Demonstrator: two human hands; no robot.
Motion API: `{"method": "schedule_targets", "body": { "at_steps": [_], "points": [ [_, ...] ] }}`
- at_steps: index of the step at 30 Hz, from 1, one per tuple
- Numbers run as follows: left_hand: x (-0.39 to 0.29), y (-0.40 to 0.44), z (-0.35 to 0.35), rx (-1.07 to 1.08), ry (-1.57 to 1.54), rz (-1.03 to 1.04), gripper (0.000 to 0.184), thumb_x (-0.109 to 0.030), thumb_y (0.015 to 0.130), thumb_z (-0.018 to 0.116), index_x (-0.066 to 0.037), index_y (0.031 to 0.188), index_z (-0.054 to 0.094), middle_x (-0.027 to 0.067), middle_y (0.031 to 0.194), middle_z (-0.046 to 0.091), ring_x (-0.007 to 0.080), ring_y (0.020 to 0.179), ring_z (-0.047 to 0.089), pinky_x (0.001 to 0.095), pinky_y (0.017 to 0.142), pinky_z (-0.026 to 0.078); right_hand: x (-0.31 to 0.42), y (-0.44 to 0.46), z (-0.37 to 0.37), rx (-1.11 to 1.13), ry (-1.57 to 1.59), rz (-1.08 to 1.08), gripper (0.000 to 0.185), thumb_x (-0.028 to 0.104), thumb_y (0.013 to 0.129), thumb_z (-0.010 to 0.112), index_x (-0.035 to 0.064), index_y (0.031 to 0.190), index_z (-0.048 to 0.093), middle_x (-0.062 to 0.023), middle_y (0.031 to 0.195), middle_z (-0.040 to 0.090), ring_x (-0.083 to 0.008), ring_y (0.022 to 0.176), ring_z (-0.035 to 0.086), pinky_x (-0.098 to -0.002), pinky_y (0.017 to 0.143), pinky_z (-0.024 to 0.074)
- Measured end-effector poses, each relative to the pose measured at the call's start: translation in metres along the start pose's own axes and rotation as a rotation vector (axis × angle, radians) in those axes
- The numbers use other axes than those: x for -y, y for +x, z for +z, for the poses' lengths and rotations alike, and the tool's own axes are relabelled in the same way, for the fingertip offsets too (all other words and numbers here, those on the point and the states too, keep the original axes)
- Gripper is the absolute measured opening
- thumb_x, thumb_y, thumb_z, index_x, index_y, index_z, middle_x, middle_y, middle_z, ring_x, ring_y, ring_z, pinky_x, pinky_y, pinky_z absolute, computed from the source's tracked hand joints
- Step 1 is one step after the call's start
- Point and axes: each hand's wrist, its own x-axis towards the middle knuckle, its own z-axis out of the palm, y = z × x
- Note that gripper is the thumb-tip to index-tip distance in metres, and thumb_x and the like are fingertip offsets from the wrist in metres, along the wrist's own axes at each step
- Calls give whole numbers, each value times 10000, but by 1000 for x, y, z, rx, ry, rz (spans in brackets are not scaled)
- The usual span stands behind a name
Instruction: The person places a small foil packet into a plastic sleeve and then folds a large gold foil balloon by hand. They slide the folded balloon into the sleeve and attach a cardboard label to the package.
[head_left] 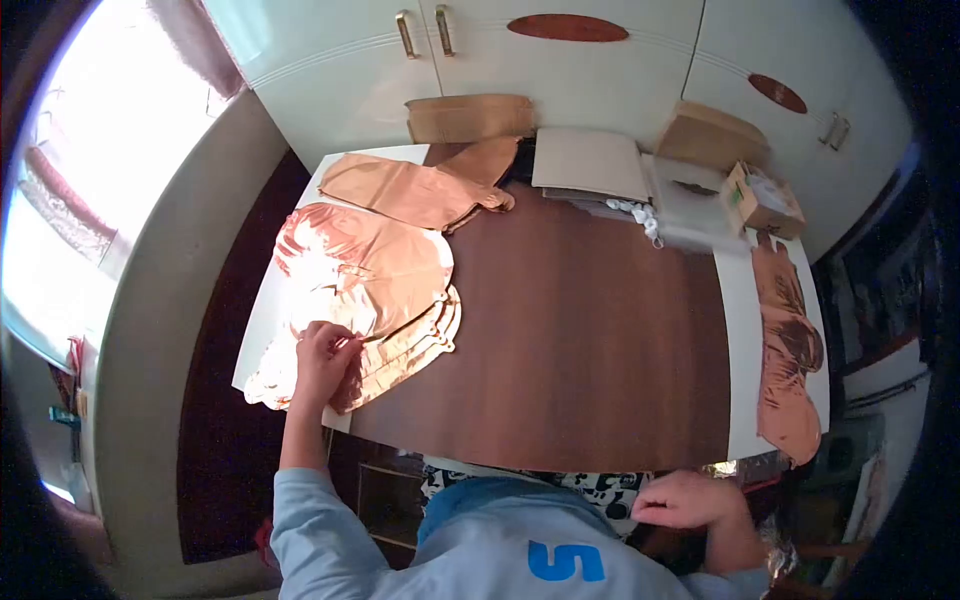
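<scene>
Shiny copper-coloured foil sheets (400, 262) with rounded edges lie stacked on the left side of the brown table. My left hand (328, 350) is on their lower left part, its fingers pinched together at the edge of the top foil. Behind them is another copper foil piece (400, 190), flat near the back left corner. My right hand (680, 499) hangs beyond the table's front edge, near my body, with its fingers curled in and nothing visible in them.
The brown table (590, 340) has white side strips. A crumpled copper foil (790, 350) lies along the right. At the back are a grey-white board (590, 163), white clips or rings (640, 218), a clear plastic bag (690, 205) and a small cardboard box (765, 200).
</scene>
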Motion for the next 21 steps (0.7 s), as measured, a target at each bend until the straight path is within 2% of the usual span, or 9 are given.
{"method": "schedule_targets", "body": {
  "at_steps": [2, 3, 5, 7, 9, 13, 16, 19, 21],
  "points": [
    [8, 8, -1, 23, -31, 19, 146, -143, 805, 747, -28, 877, 693, 138, 890, 626, 309, 854, 595, 400, 777, 486, 28, 30, -32, 2, -37, -178, 264, 298, 970, 567, 52, 974, 661, -159, 912, 670, -332, 879, 661, -409, 782, 529],
    [1, 10, -4, -2, 98, 67, 126, -123, 829, 719, -6, 860, 684, 149, 851, 628, 322, 844, 608, 396, 769, 495, 41, 46, -46, 11, -56, -267, 256, 289, 969, 568, 48, 961, 658, -159, 894, 664, -332, 861, 658, -408, 770, 529],
    [-1, 15, -9, 51, 36, 17, 128, -125, 836, 713, -2, 857, 683, 155, 868, 638, 333, 853, 621, 409, 760, 502, 63, 94, -72, -42, -165, -347, 236, 257, 961, 572, 36, 940, 652, -165, 878, 661, -339, 836, 654, -413, 757, 528],
    [-16, 20, -20, 80, 29, 6, 137, -141, 864, 675, -4, 868, 668, 189, 880, 664, 372, 855, 649, 451, 766, 513, 89, 145, -90, -235, -219, -348, 199, 224, 937, 585, 39, 926, 658, -173, 893, 664, -342, 848, 655, -418, 758, 530],
    [-46, 25, -40, 95, 140, 45, 141, -148, 882, 644, -7, 879, 656, 207, 867, 668, 389, 834, 652, 470, 764, 512, 106, 200, -94, -541, -408, -498, 177, 205, 911, 609, 45, 972, 655, -165, 981, 661, -341, 895, 658, -431, 765, 530],
    [-78, 34, -48, 144, 224, 134, 115, -139, 892, 603, -30, 873, 635, 188, 791, 674, 393, 801, 657, 494, 761, 497, 143, 294, -87, -945, -603, -739, 361, 200, 822, 694, 79, 1144, 584, -123, 1091, 601, -326, 931, 645, -421, 831, 512],
    [-83, 43, -42, 117, 297, 293, 83, -126, 860, 602, -53, 830, 628, 164, 744, 670, 340, 757, 669, 452, 758, 481, 163, 331, -84, -904, -708, -585, 227, 195, 802, 692, 85, 996, 650, -116, 962, 635, -331, 932, 648, -446, 837, 497],
    [-95, 37, -44, -296, 469, 584, 94, -120, 845, 603, -53, 897, 643, 145, 811, 667, 315, 754, 658, 448, 751, 488, 160, 360, -93, -916, -712, -619, 109, 187, 795, 677, 84, 828, 685, -127, 815, 664, -348, 863, 657, -482, 780, 497],
    [-100, 11, -33, -180, 344, 641, 158, -123, 826, 607, -45, 958, 643, 133, 879, 645, 305, 793, 643, 437, 746, 488, 158, 379, -99, -896, -639, -411, 129, 183, 812, 656, 65, 765, 684, -141, 748, 669, -355, 804, 659, -494, 758, 504]
  ]
}}
